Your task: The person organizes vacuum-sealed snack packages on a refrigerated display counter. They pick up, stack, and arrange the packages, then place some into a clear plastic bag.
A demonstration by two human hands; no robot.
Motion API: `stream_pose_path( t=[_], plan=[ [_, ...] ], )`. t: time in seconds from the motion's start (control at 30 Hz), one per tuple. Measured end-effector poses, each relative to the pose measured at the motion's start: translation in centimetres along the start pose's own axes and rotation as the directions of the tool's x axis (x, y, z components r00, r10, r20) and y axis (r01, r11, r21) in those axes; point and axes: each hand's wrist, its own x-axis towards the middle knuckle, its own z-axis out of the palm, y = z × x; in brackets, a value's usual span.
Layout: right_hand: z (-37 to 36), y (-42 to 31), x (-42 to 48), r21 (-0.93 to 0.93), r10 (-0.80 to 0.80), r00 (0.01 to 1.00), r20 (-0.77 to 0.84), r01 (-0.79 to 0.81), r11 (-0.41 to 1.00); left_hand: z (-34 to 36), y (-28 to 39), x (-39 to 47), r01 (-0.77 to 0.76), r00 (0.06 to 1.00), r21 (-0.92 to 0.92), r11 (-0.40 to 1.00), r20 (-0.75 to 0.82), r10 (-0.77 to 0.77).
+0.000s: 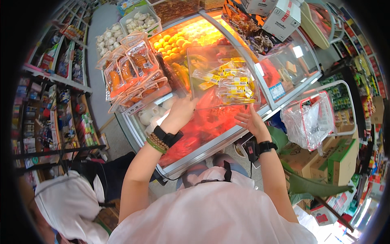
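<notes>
A clear plastic tray [201, 58] rests on the curved glass lid of a display case [222, 143]. Several yellow-and-clear wrapped packets [233, 82] lie heaped towards its right side. My left hand [179, 113], with a black strap, beads and a green bangle at the wrist, grips the tray's near left corner; some of its fingertips are hidden. At the near right corner, my right hand [254, 122] has its fingers spread and palm turned up. One of its fingertips meets or nearly meets the tray edge, and nothing is in the palm.
Stacked packs of orange-brown food [131, 70] stand left of the tray, with garlic bulbs [138, 23] behind. Cartons [281, 18] sit on the case's far right. A white basket [318, 116] holding clear plastic stands at right. A person in white [70, 204] is at lower left.
</notes>
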Motion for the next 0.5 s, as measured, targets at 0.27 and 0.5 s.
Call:
stream_pose_path(
  t=[0.27,0.5],
  plan=[
    [0.6,1.1,3.0,-0.165,-0.181,0.982,-0.049,0.171,0.971,3.2,2.5,-0.8,-0.012,0.996,0.130,0.991,-0.081,0.023],
    [-0.4,-6.6,2.8,-0.350,-0.229,0.974,0.000,0.214,0.912,-0.1,8.4,-2.1,0.014,0.994,-0.203,0.979,0.113,0.009]
  ],
)
